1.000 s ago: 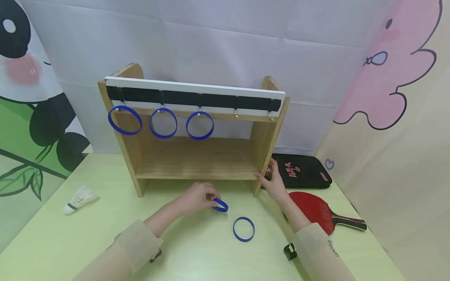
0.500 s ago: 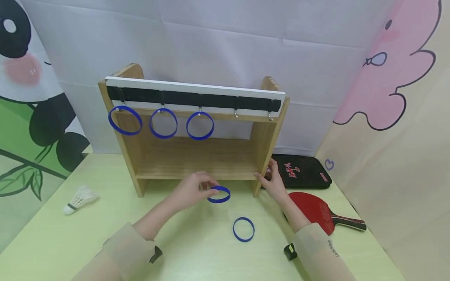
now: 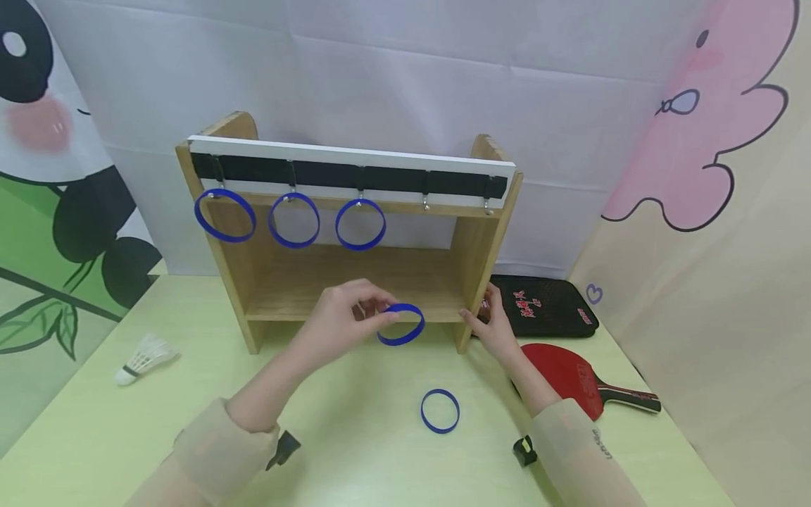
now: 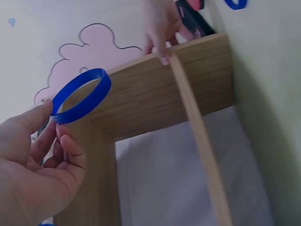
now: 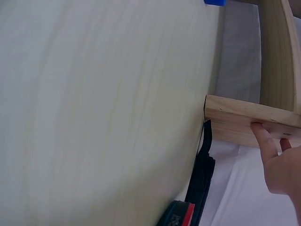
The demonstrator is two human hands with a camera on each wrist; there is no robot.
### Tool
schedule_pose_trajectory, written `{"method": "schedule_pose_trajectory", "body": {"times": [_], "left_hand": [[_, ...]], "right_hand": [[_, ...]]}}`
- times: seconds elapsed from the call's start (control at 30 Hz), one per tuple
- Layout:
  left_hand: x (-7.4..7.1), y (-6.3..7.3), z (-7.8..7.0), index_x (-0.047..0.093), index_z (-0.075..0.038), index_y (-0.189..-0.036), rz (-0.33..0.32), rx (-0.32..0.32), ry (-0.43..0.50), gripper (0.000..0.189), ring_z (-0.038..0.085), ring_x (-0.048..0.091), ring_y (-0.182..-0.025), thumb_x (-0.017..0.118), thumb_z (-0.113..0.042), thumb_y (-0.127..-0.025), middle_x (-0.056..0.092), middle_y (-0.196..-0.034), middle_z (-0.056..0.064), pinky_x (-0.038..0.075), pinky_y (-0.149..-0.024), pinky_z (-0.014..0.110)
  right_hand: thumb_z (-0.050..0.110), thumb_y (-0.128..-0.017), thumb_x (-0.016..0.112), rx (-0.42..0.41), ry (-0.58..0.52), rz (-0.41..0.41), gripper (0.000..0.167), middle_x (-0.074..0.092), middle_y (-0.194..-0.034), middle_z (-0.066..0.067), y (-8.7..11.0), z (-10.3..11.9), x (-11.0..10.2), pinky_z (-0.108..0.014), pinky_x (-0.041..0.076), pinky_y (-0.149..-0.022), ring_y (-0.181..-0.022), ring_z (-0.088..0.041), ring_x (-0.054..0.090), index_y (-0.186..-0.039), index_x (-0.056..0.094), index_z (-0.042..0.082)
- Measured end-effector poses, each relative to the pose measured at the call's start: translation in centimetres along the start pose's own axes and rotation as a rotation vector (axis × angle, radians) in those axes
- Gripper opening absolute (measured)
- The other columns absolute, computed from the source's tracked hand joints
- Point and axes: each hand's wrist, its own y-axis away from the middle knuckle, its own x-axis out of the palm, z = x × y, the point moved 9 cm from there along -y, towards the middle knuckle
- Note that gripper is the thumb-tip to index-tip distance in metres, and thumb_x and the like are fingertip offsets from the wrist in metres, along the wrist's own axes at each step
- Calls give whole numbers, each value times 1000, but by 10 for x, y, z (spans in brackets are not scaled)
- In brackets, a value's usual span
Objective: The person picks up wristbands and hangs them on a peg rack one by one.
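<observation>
My left hand [image 3: 338, 317] pinches a blue wristband [image 4: 88, 107] between thumb and fingers, raised in front of the lower shelf of a wooden rack [image 3: 355, 285]. In the left wrist view the wristband tilts out beyond the fingertips. My right hand [image 3: 495, 332] grips the rack's right side panel, its thumb at the front edge and its other fingers along the outer face, partly hidden. From hooks on the rack's white and black strip [image 3: 329, 176] hang three blue wristbands; the two rightmost hooks [image 3: 425, 204] carry nothing. Another blue wristband [image 3: 440, 430] lies on the table.
To the right lie a red table tennis bat [image 3: 564, 373] and a black case [image 3: 551, 310], close to my right forearm. A shuttlecock [image 3: 146, 359] lies at the left of the table. A fabric backdrop [image 3: 380, 84] stands right behind the rack.
My left hand has lifted the wristband from close over the table up to the lower shelf's height, slightly rightward. My right hand stays on the rack's side panel.
</observation>
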Motion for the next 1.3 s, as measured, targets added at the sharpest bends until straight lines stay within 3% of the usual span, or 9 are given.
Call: {"method": "schedule_pose_trajectory", "body": {"times": [0.33,0.67,0.87,1.1,1.3], "left_hand": [[-25,-12,-29,70,-14,-101,-174,21,168,20,12,58,-77,71,-26,-85,62,-87,-4,52,-65,24],[-38,-23,-56,68,-6,-104,-346,138,362,19,14,61,-74,68,-15,-87,65,-92,4,53,-64,22],[-38,-33,-48,65,-1,-104,-406,116,489,21,16,65,-74,68,-14,-88,67,-92,11,56,-66,27],[-34,-44,-28,64,2,-103,-452,82,521,24,14,66,-72,68,-16,-88,68,-92,16,56,-67,29],[-26,-48,-14,63,1,-103,-440,27,549,25,20,67,-71,68,-17,-87,67,-92,21,56,-67,27]], "right_hand": [[14,-92,62,-4,-19,-11,69,32,-144,-17,-1,-3,-1,-50,52,-84,-115,-39,51,-145,18,19],[15,-92,62,-14,-26,-18,69,34,-143,-17,-1,-3,-1,-48,53,-83,-114,-38,52,-145,19,20],[15,-92,61,-4,-14,-12,69,34,-142,-17,-1,-3,-1,-49,53,-84,-114,-37,52,-145,17,19],[15,-92,62,6,-16,-13,68,33,-143,-16,-1,-3,-1,-51,51,-86,-114,-37,51,-145,18,20],[15,-92,62,-1,-11,-18,68,34,-142,-17,-2,-3,-1,-52,51,-87,-113,-38,52,-144,18,19]]}}
